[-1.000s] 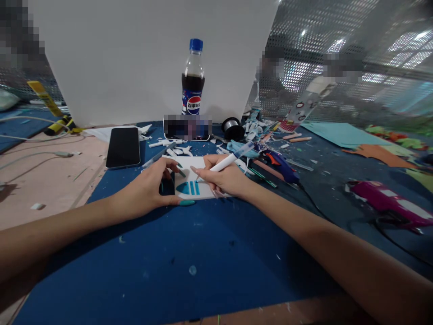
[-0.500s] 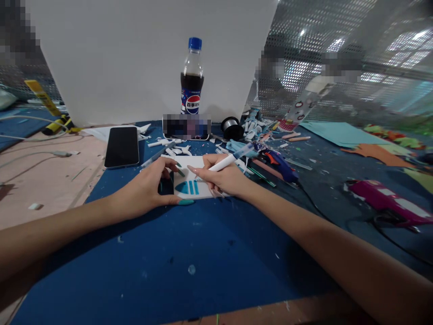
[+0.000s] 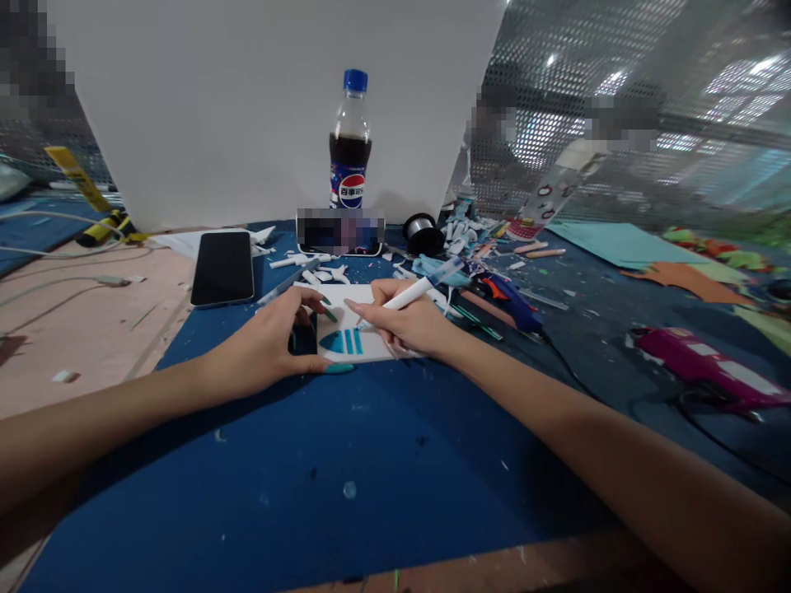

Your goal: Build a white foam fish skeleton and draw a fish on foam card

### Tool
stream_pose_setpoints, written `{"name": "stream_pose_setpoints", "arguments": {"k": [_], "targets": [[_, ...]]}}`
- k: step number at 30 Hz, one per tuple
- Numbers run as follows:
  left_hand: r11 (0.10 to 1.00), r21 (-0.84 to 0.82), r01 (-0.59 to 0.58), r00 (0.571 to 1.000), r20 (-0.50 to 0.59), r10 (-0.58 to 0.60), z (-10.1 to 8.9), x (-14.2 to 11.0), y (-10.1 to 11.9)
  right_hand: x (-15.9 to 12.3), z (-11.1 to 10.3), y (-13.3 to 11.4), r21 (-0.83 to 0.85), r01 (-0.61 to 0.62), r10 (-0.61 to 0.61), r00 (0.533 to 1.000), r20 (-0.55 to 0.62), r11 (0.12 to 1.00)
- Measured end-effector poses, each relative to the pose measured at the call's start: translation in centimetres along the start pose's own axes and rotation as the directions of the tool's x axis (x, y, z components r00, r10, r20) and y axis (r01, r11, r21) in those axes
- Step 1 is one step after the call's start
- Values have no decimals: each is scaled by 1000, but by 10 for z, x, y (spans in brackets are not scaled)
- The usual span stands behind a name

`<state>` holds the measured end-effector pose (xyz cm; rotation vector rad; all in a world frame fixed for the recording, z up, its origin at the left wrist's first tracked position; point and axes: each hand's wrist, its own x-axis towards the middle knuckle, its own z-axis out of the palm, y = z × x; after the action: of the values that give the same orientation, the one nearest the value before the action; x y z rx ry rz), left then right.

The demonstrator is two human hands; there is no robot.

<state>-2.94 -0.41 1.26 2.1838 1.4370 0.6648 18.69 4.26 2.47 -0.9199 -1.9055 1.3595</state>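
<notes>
My right hand (image 3: 414,321) is closed around a white marker (image 3: 408,295) with a blue rear end. The marker leans up to the right, its tip down at a small white board (image 3: 371,347) on the blue mat. On the board are a blue pointed shape (image 3: 334,343) and two blue bars (image 3: 353,342) beside it. My left hand (image 3: 287,333) holds the board at its left side, thumb along the near edge and curled fingers over the far part. The fingers of my right hand partly cover the board's right end.
Behind the board stand a cola bottle (image 3: 351,156) and a propped phone (image 3: 341,232). Another phone (image 3: 223,268) lies left. White scraps, a black spool (image 3: 423,235) and a blue glue gun (image 3: 512,303) lie at the back right. A magenta corded tool (image 3: 710,366) rests at right.
The marker's rear end has dipped slightly, and its tip has shifted a little near the blue bars. My left hand and the board stay in place.
</notes>
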Motion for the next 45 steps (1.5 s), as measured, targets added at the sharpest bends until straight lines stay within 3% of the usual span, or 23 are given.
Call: {"name": "stream_pose_setpoints", "arguments": {"k": [7, 13, 27, 33, 45], "targets": [[1000, 0, -17, 1000, 1, 17, 0, 1, -3, 1, 0, 0, -30, 2, -1, 999, 46, 1000], [1000, 3, -11, 1000, 7, 11, 0, 1, -3, 0, 1, -1, -49, 32, -36, 996, -83, 998], [1000, -8, -20, 1000, -2, 20, 1, 1, -3, 3, 0, -2, -65, -8, 8, 1000, 2, 998], [1000, 8, -29, 1000, 3, 29, 0, 1, -3, 3, -1, 4, -72, 45, -56, 987, -153, 996], [1000, 13, -12, 1000, 10, 12, -1, 1, -2, 2, -1, 2, -19, -10, 10, 1000, -7, 1000]]}}
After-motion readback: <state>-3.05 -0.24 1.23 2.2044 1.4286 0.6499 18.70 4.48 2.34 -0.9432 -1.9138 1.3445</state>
